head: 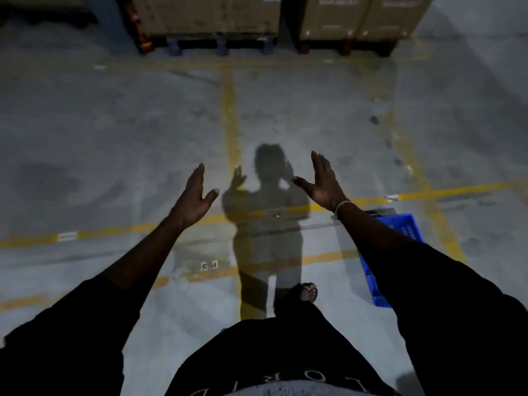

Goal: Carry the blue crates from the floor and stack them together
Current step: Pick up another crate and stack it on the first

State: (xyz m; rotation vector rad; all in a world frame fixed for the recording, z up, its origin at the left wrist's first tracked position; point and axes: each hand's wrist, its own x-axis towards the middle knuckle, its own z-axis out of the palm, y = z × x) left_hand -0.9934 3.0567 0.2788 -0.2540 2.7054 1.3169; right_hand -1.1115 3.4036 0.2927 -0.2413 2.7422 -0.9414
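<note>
- Left hand (194, 197): raised ahead of the body at about waist height, palm turned inward, fingers straight and spread; holds nothing.
- Right hand (323, 184): raised opposite the left, palm inward, thumb out, a light band at the wrist; likewise spread and holding nothing. The two palms face each other with a clear gap between, which reads as a posture made ready to take a crate by its two sides.
- Blue crate (405, 228): on the floor (114, 138) at the person's right, largely hidden behind the right forearm; only a rim corner and part of one wall show. Contents cannot be told. Well apart from both hands.
- Further crates or a stack: none visible here.
- Yellow floor lines (230, 110): painted bay markings; the crate lies close by one crossing.
- Cardboard boxes (217, 15): on pallets at the far edge of the floor, set back out of the walkway.
- Foot (308, 291): forward, in a sandal, beside the person's shadow.
- Judgement: no crate is in hand; the nearest lies to the right, so a turn and a bend would be needed before any lift.
</note>
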